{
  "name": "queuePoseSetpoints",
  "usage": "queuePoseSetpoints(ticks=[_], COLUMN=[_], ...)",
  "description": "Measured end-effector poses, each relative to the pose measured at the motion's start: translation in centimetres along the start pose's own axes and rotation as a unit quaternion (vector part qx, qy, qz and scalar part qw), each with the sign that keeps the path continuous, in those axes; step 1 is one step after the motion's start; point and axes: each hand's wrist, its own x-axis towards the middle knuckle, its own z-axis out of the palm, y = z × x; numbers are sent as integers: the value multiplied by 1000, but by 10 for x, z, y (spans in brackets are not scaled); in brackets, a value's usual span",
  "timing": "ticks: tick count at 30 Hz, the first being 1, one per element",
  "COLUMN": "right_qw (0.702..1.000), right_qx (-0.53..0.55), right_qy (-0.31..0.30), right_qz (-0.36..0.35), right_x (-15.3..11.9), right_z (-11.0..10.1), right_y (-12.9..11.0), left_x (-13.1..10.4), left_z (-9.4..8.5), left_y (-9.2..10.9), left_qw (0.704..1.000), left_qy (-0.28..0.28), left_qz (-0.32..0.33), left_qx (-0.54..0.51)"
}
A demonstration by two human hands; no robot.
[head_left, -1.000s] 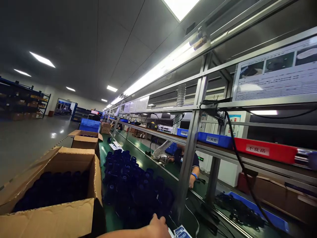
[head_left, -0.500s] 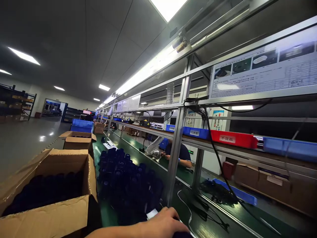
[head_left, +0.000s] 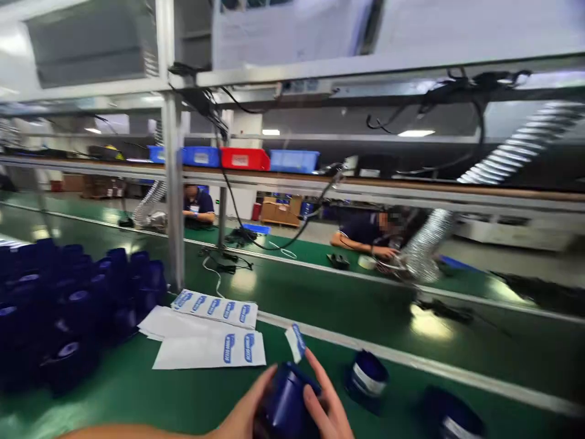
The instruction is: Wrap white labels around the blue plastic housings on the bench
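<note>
Fingers (head_left: 319, 369) of the right hand (head_left: 332, 411) spread, some braced on a blue housing (head_left: 287, 399), one raised with a small sticker (head_left: 297, 342) at its tip. Left hand (head_left: 247, 407) against the housing's other side, holding it over the green table (head_left: 183, 396). Looks like a labelling step; calls for a steady housing and a squarely turned sticker. Beyond, sticker sheets (head_left: 201, 353) lying flat.

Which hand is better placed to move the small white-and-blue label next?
Probably the right hand: its fingertip seems to touch the label, while the left hand holds the glossy rounded navy part.
</note>
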Motion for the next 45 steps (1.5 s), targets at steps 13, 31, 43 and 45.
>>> queuePoseSetpoints(ticks=[13, 31, 43, 45], right_qw=[961, 929, 897, 938], right_qx=[12, -337, -293, -225], right_qy=[-273, -63, 160, 189], right_qz=[49, -137, -289, -181], right_x=[-7, -9, -8, -13], right_z=[-6, 31, -15, -7], right_y=[11, 23, -32, -33], left_x=[-13, -19, -12, -12], left_z=[10, 3, -2, -2], left_y=[36, 39, 52, 51], left_qw=[993, 954, 960, 963], left_qy=[51, 115, 126, 127], left_qz=[-3, 99, 96, 94], left_qx=[-107, 257, 233, 218])
